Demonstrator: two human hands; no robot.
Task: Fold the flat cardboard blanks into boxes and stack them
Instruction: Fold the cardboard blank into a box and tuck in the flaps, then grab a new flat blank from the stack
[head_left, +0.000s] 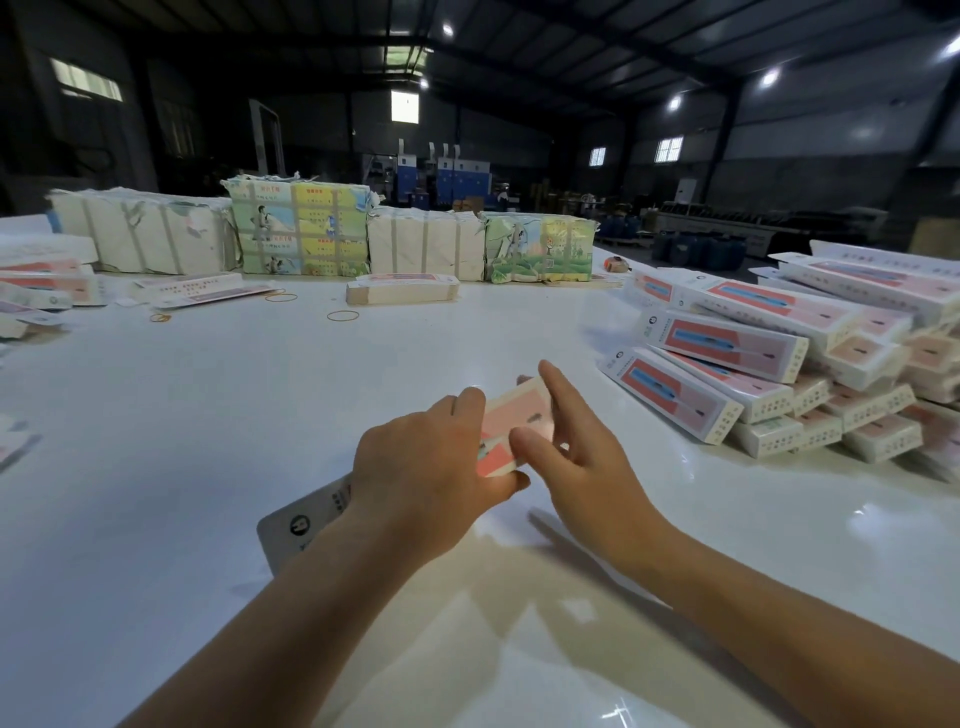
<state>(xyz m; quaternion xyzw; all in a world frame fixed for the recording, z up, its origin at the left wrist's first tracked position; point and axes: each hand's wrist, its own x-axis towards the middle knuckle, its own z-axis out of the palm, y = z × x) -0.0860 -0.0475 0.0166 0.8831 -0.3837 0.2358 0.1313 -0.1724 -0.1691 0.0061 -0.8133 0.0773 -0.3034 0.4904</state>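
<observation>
A long white and pink cardboard box (511, 421) is held above the white table (208, 415), slanting from lower left to upper right. My left hand (431, 467) grips its middle, with the thumb under it. My right hand (576, 457) touches its far end with straight fingers, index finger along the end and thumb on the pink face. The box's near end (306, 525) shows grey-white with a round logo below my left wrist. A pile of folded boxes (779, 364) lies on the right. A stack of flat blanks (402, 291) sits at the middle back.
Wrapped bundles of blanks (301, 234) line the table's far edge. More loose blanks and boxes (41, 291) lie at the far left. Rubber bands (343, 315) lie scattered near the back. A dim warehouse with machines lies behind the table.
</observation>
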